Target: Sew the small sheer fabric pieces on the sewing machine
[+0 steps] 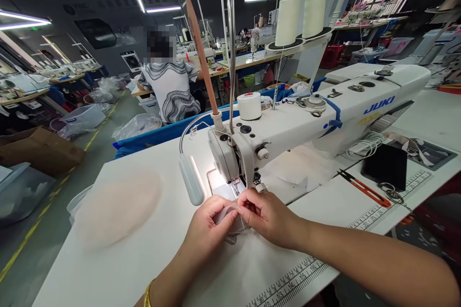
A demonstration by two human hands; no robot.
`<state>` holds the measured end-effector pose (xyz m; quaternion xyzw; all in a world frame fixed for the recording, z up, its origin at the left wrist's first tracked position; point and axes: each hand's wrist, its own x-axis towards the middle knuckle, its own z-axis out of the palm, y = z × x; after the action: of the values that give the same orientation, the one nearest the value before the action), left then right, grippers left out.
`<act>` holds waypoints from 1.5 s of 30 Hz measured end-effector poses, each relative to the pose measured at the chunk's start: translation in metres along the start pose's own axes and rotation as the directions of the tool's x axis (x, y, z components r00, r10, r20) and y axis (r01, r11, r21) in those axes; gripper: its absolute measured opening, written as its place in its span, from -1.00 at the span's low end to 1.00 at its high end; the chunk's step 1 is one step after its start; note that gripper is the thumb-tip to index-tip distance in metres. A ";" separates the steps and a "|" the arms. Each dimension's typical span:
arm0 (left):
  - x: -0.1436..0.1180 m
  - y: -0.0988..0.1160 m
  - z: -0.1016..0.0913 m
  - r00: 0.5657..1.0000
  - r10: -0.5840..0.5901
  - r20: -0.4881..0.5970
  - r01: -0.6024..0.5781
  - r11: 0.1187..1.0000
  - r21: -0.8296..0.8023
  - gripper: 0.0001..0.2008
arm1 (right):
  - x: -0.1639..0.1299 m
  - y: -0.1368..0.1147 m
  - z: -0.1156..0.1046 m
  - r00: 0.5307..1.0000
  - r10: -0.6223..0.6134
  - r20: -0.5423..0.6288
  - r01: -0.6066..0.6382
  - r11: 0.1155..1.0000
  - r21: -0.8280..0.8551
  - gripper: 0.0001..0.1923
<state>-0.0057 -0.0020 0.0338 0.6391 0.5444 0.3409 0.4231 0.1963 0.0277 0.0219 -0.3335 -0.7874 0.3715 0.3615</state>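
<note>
Just in front of the needle of a white sewing machine [281, 124], both hands pinch one piece of thin, sheer pale fabric [226, 216]. My left hand [207, 225] is closed on its left side, with thumb and fingers near the right fingertips. Fingers curled, my right hand [264, 216] grips the same fabric from the right. The presser foot [236, 187] sits right behind the fingertips. A small grey lamp [191, 180] shines beside the needle area. On the left of the table lies a rounded heap of sheer beige fabric [122, 206].
Orange thread snips [363, 188], a black phone [385, 167] and keys [392, 193] lie to the right. Printed ruler strips [288, 278] edge the white table [162, 268]. More pale fabric [298, 168] rests behind the machine arm. A person [169, 81] sits ahead, facing away.
</note>
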 end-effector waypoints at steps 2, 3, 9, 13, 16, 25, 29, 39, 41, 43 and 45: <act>0.000 0.001 0.000 0.999 0.007 -0.033 -0.007 1.000 -0.012 -0.63 | 0.000 0.000 0.000 1.000 0.004 0.007 -0.004 1.000 0.003 -0.82; 0.000 0.002 0.000 0.999 -0.006 -0.045 0.004 1.000 -0.027 -0.63 | 0.000 0.001 0.000 1.000 0.007 0.014 -0.008 1.000 0.008 -0.81; 0.000 -0.001 0.002 0.998 -0.042 -0.053 0.037 0.996 -0.083 -0.60 | -0.001 0.003 0.000 0.997 0.070 0.029 -0.071 0.997 0.028 -0.88; -0.001 -0.001 0.003 0.997 -0.046 -0.058 0.041 0.996 -0.076 -0.63 | -0.001 0.002 0.000 0.998 0.064 0.024 -0.064 0.997 0.035 -0.86; -0.002 0.000 0.002 0.998 -0.041 -0.057 0.037 0.997 -0.067 -0.64 | -0.001 0.002 -0.001 0.998 0.054 0.032 -0.055 0.998 0.031 -0.84; -0.002 0.000 0.004 0.996 0.020 -0.091 -0.022 1.000 -0.019 -0.66 | 0.000 0.001 -0.001 0.997 0.068 0.029 -0.069 0.997 0.032 -0.84; -0.002 0.001 0.005 0.995 0.045 -0.092 -0.043 0.999 0.027 -0.69 | 0.000 0.001 -0.002 0.999 0.034 0.011 -0.034 0.999 -0.041 -0.81; 0.000 -0.006 0.009 0.998 -0.017 -0.065 0.004 0.982 -0.190 -0.72 | 0.000 0.001 0.000 1.000 0.013 -0.004 -0.013 1.000 -0.013 -0.85; 0.001 -0.012 0.011 0.996 -0.032 -0.087 0.015 0.983 -0.185 -0.70 | 0.000 0.001 0.000 1.000 0.022 0.003 -0.022 1.000 0.018 -0.85; 0.001 -0.017 0.012 0.994 -0.060 -0.095 0.042 0.982 -0.185 -0.68 | 0.000 0.001 0.000 0.999 0.034 0.015 -0.034 0.998 0.046 -0.87; 0.001 -0.018 0.013 0.993 -0.084 -0.087 0.064 0.976 -0.210 -0.67 | 0.000 0.000 -0.001 0.998 0.051 0.019 -0.052 0.997 0.055 -0.87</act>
<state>-0.0010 -0.0023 0.0120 0.5540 0.5488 0.4097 0.4733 0.1968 0.0281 0.0224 -0.3404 -0.7711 0.4054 0.3539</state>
